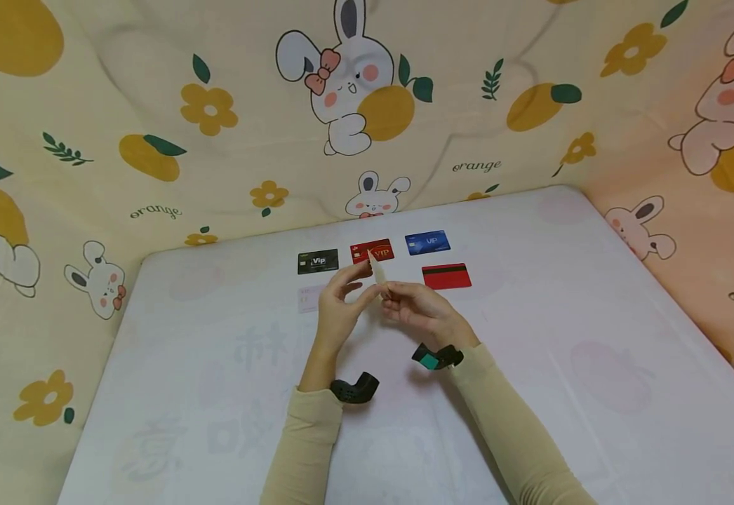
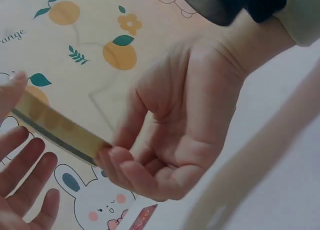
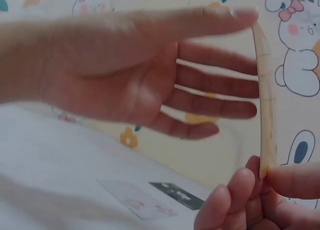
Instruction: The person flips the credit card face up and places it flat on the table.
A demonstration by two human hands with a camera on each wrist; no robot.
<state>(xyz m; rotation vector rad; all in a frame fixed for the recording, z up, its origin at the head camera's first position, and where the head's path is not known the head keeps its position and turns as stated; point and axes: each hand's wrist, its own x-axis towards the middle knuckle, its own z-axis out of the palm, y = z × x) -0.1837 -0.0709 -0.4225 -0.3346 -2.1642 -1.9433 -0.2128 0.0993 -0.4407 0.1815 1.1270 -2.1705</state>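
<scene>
Between the two hands stands a pale yellow card (image 1: pixel 377 271), seen nearly edge-on. A dark stripe runs along the card (image 2: pixel 62 132) in the left wrist view, and it looks slightly bowed. My right hand (image 1: pixel 422 310) pinches one end of it between thumb and curled fingers. The left hand (image 1: pixel 339 308) is spread around the other end, with its thumb (image 3: pixel 245 15) at the tip of the card. The left fingers (image 3: pixel 220 85) are extended, their tips close to the card's side. Behind the hands lies a red VIP card (image 1: pixel 361 251), partly covered.
Around it on the white table (image 1: pixel 215 421) lie a black Vip card (image 1: pixel 318 261), a blue VIP card (image 1: pixel 427 243), a red card with a dark stripe (image 1: pixel 446 276) and a pale pink card (image 1: pixel 309 299). A patterned cloth (image 1: pixel 228 175) hangs behind the table.
</scene>
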